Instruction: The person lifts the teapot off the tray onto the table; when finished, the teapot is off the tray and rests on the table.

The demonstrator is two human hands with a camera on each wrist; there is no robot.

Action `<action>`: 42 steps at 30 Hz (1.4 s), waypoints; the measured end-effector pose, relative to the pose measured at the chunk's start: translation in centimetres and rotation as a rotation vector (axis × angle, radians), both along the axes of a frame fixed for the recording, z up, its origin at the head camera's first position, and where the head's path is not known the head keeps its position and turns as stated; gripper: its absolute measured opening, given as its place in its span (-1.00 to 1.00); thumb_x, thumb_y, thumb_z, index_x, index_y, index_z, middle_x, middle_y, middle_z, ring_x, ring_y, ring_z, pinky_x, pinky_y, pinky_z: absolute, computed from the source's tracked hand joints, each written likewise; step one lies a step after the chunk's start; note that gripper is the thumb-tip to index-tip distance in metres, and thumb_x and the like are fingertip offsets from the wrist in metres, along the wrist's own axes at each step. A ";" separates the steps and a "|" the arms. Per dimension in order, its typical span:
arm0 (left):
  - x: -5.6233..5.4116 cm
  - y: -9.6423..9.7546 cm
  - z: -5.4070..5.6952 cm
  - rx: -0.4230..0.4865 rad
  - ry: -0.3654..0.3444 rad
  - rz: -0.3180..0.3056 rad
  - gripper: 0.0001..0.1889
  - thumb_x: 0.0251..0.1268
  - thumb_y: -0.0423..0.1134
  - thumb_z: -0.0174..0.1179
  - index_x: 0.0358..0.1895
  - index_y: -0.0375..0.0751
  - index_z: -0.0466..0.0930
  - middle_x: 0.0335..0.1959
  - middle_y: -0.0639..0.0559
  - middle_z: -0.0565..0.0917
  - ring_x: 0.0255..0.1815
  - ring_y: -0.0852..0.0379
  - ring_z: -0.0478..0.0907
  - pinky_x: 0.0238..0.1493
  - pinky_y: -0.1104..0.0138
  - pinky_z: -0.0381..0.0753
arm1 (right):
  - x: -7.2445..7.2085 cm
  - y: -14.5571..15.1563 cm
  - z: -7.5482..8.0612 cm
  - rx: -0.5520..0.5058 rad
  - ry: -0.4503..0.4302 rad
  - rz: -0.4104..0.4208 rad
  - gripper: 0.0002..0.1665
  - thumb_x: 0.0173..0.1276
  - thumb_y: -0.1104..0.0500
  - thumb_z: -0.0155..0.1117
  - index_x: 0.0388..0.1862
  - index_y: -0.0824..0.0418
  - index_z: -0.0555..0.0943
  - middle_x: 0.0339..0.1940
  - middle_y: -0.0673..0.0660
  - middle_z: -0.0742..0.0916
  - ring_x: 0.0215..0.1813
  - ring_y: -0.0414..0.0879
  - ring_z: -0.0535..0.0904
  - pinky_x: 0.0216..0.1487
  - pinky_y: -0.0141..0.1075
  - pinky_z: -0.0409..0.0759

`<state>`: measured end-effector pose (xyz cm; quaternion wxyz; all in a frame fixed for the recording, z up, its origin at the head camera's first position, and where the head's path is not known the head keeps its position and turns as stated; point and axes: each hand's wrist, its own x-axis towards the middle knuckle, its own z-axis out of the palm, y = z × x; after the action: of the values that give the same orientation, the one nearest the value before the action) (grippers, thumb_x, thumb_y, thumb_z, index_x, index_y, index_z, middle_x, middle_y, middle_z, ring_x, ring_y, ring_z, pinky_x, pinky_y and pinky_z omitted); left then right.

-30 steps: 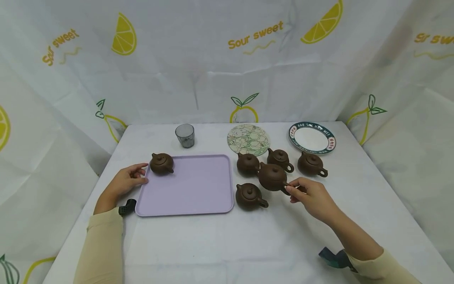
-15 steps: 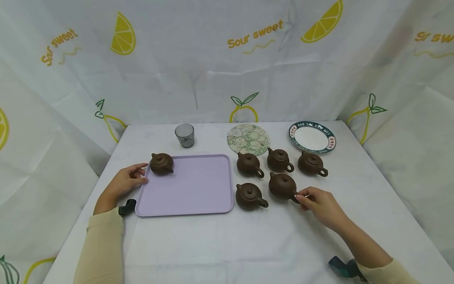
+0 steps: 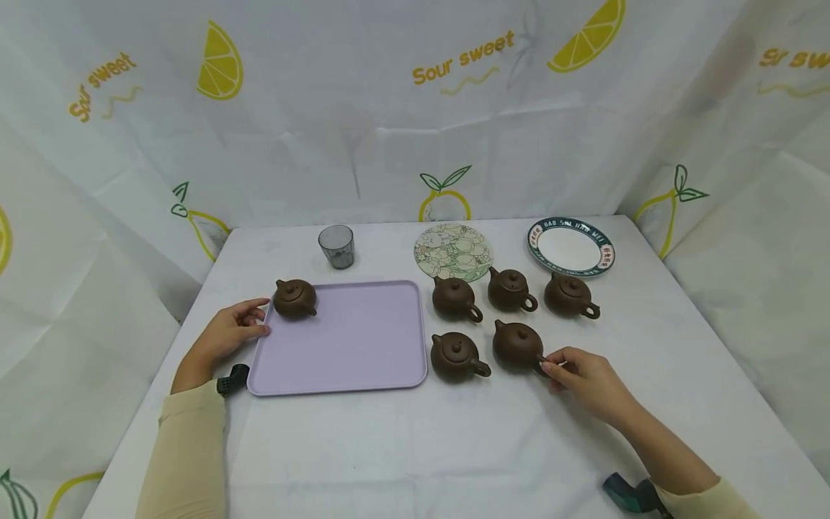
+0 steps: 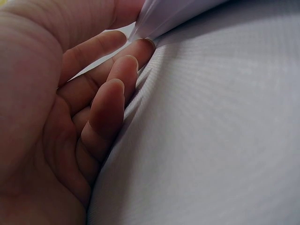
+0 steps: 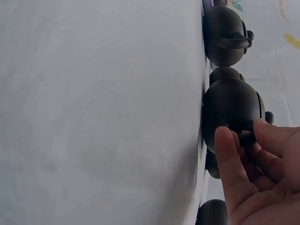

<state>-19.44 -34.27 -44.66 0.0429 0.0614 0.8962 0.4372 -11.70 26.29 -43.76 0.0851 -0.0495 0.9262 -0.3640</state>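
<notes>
My right hand (image 3: pixel 583 380) pinches the handle of a small brown teapot (image 3: pixel 517 344) between thumb and fingers. In the right wrist view the same teapot (image 5: pixel 234 110) has its underside at the table surface. To its left stands another brown teapot (image 3: pixel 455 356). A row of three more lies behind: a left teapot (image 3: pixel 454 297), a middle teapot (image 3: pixel 509 290) and a right teapot (image 3: pixel 568 294). My left hand (image 3: pixel 228 333) rests with loosely bent fingers against the left edge of a lilac tray (image 3: pixel 357 339). One teapot (image 3: pixel 295 299) sits in the tray's far left corner.
Behind the tray stands a grey glass (image 3: pixel 337 246). A round patterned mat (image 3: pixel 453 249) lies at the back middle, and a plate (image 3: pixel 570 247) with a dark green rim at the back right. White cloth (image 3: pixel 363 166) with lemon prints hangs around the table.
My right hand has moved the teapot right and toward the front, away from the back row and down to the table surface. The left hand has stayed at the tray.
</notes>
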 end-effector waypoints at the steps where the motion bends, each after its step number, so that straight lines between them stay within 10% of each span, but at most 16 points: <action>1: -0.2 -0.2 -0.3 0.007 0.000 0.001 -0.40 0.16 -0.45 0.32 0.28 -0.53 0.36 -0.10 -0.30 0.55 -0.31 0.25 0.44 -0.31 0.50 0.43 | 0.0 0.0 0.0 -0.005 -0.005 0.005 -0.66 0.42 -0.02 0.23 -0.11 0.25 0.62 -0.53 -0.04 0.70 -0.36 -0.16 0.63 -0.26 -0.26 0.48; 8: -1.3 -1.9 -2.9 0.023 0.003 0.008 -0.36 0.15 -0.36 0.38 0.31 -0.44 0.38 -0.11 -0.19 0.57 -0.32 0.28 0.44 -0.32 0.49 0.43 | 0.1 0.4 1.0 0.040 0.048 0.076 -0.77 0.40 0.03 0.26 -0.14 0.16 0.66 -0.48 -0.08 0.68 -0.33 -0.15 0.58 -0.34 -0.26 0.48; 18: -1.3 -2.4 -3.6 0.015 -0.001 0.023 -0.34 0.12 -0.34 0.40 0.31 -0.40 0.39 -0.12 -0.13 0.57 -0.31 0.28 0.46 -0.31 0.49 0.44 | -1.6 -1.8 3.8 -0.002 0.148 0.125 -0.77 0.40 0.10 0.27 -0.09 0.21 0.66 -0.24 0.02 0.69 -0.26 -0.13 0.63 -0.32 -0.25 0.58; 28: -0.1 -0.4 -0.5 0.016 0.007 0.007 -0.40 0.14 -0.46 0.33 0.27 -0.54 0.37 -0.11 -0.32 0.55 -0.34 0.27 0.44 -0.34 0.50 0.43 | -5.1 -10.4 4.5 -0.216 0.164 0.284 -0.86 0.38 0.13 0.29 -0.15 0.13 0.68 -0.32 0.00 0.66 -0.32 -0.09 0.63 -0.28 -0.23 0.59; 42: -1.6 -2.2 -3.5 0.040 -0.006 0.027 -0.36 0.12 -0.31 0.40 0.31 -0.34 0.41 -0.09 -0.16 0.56 -0.29 0.26 0.47 -0.28 0.50 0.43 | -9.7 -24.1 2.8 -0.240 0.005 0.460 -0.79 0.42 0.08 0.24 -0.08 0.15 0.64 -0.23 -0.02 0.67 -0.36 -0.18 0.65 -0.34 -0.30 0.59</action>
<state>-21.09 -36.50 -48.11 0.0383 0.0490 0.8879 0.4558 -21.43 2.16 -40.94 0.1567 -0.2694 0.8409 -0.4425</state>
